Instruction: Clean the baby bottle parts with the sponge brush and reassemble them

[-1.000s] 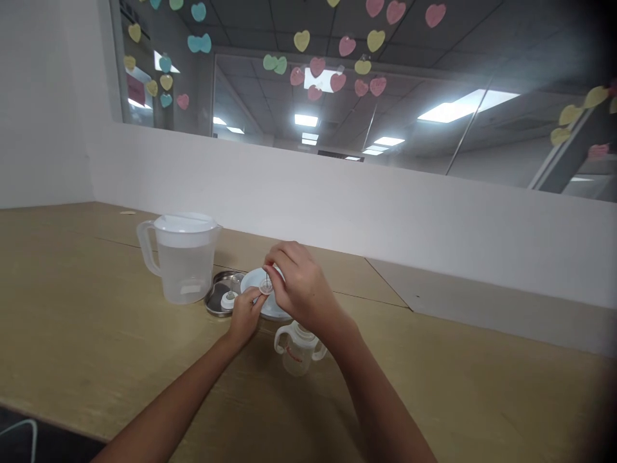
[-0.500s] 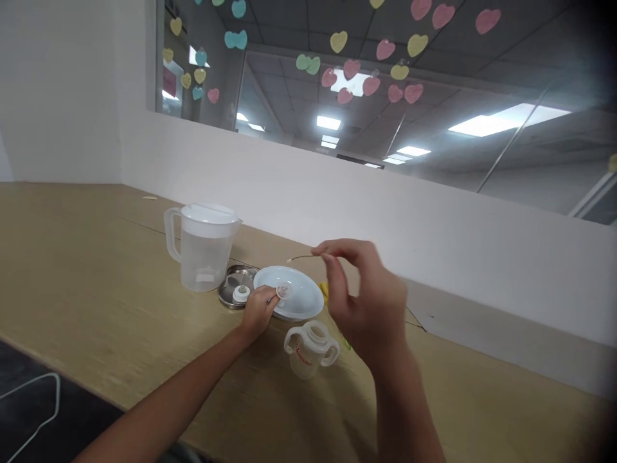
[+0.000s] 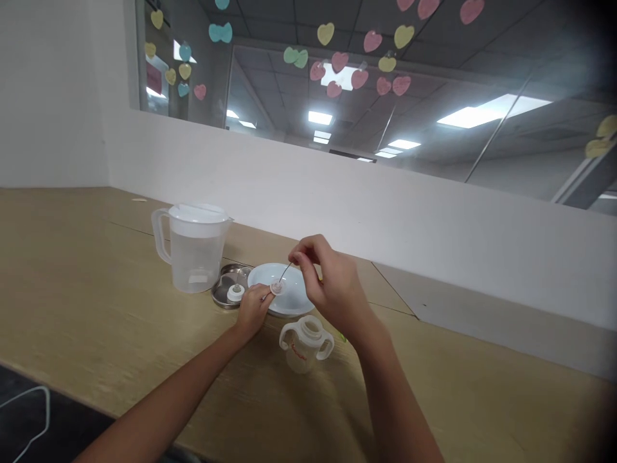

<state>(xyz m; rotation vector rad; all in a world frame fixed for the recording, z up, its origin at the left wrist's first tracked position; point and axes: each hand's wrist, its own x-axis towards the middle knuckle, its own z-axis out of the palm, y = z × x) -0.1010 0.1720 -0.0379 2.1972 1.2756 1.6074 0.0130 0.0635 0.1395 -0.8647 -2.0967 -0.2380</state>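
The stick (image 3: 285,272), which half a second earlier had been held up and away, was brought back down so that its lower end was set at the clear piece (image 3: 277,288); whether it had been passed inside or only rested there could not be told. The clear piece was held above the near left part of the plate (image 3: 299,299), its edge pinched in the fingers of the left hand (image 3: 254,308), which had been moved little. The stick's upper end was gripped narrowly between the thumb and fingers of the right hand (image 3: 335,289). By this, it was judged, the work on the clear piece had been resumed rather than finished. The bottle (image 3: 303,350) was left uncapped on the worktop (image 3: 96,289), in front of the plate, and the white ring (image 3: 236,293) was left in the metal dish (image 3: 222,292), untouched.
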